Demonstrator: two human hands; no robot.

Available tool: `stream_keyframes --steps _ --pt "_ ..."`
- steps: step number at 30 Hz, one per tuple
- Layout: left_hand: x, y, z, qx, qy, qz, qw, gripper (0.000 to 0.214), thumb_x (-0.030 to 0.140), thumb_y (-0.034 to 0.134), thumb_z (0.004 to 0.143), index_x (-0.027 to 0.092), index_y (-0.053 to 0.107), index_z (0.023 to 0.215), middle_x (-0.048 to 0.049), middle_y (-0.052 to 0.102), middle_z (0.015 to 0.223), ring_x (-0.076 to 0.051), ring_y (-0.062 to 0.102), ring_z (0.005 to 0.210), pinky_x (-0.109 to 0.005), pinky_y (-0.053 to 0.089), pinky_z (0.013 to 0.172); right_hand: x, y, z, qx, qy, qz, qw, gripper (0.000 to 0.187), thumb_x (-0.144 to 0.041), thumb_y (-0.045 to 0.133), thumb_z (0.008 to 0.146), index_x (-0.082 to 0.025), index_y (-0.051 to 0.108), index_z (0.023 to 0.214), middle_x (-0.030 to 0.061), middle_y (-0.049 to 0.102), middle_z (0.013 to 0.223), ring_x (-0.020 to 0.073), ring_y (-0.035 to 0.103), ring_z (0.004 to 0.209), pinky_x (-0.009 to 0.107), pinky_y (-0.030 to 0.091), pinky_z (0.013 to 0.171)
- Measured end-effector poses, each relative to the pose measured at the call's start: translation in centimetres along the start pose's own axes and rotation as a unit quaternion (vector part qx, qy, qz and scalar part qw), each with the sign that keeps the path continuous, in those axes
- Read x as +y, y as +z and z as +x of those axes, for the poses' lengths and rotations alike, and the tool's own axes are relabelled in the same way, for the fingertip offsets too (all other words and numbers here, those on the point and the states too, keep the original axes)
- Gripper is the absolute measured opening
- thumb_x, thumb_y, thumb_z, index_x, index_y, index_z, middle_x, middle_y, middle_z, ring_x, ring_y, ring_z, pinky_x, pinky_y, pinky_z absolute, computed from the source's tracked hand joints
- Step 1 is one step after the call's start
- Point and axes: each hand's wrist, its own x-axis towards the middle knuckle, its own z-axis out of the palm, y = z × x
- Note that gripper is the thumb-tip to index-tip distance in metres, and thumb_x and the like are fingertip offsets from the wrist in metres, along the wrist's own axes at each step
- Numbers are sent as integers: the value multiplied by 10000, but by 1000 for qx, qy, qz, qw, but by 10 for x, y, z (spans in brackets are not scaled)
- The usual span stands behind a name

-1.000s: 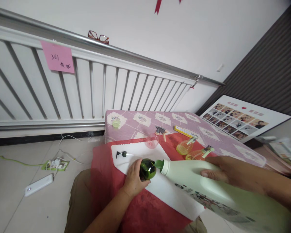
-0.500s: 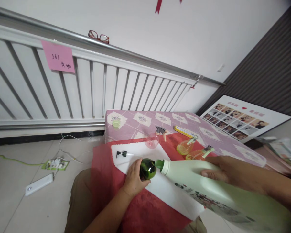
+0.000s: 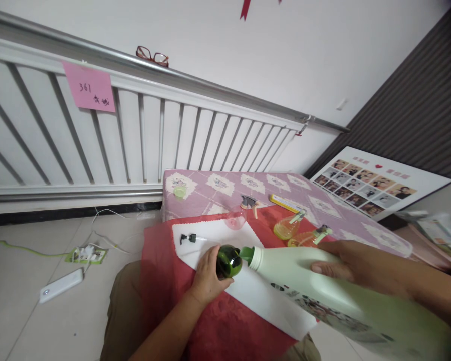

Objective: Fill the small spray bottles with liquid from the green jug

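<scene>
The left hand [image 3: 208, 276] curls around a dark green, glossy, rounded bottle [image 3: 229, 261] over a white sheet [image 3: 270, 301]; the right hand [image 3: 336, 263] grips a large pale green plastic jug [image 3: 289, 265], tipped, its spout [image 3: 247, 254] at the bottle's mouth; a dark pump head [image 3: 190, 238] lies nearby.

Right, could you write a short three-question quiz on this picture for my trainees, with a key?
1. Match each hand to what it holds: left hand, right hand. A) large pale green bottle; B) dark green bottle.
2. True or false: the black pump head lies on the white sheet.
3. Fill in the number: the pink note on the radiator reads ___.

Key: 1. Left hand B, right hand A. 2. True. 3. 361.
</scene>
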Motion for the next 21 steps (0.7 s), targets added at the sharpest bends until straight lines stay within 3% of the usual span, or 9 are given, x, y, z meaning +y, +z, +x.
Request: stream_keyframes --steps 6,10,15,21 --pt "0 1 0 0 -3 -7 1000 946 189 764 568 203 299 1392 -126 453 1382 -308 421 1289 -521 336 1096 2 1 1 17 -3 6 1000 600 -746 380 723 -215 652 792 109 718 828 308 647 775 377 462 682" --pt "0 1 -1 2 -7 -16 1000 943 190 758 575 209 297 1398 -118 449 1388 -306 417 1290 -516 335 1099 1 -2 1 -26 1 5 1000 548 -724 427 729 -222 639 787 97 711 813 300 644 769 365 460 681" --pt "-1 1 0 -2 -2 -9 1000 940 199 754 576 183 295 1396 -130 448 1385 -305 416 1290 -504 339 1098 3 -1 2 -5 6 4 1000 609 -758 378 732 -213 635 819 124 714 879 329 646 841 365 470 675" --pt "1 -1 0 -6 -4 -3 1000 938 202 757 580 176 290 1393 -139 451 1382 -304 415 1290 -504 335 1101 3 -4 3 -49 -1 -15 999 564 -717 400 762 -211 635 844 116 711 863 315 649 809 375 475 701"
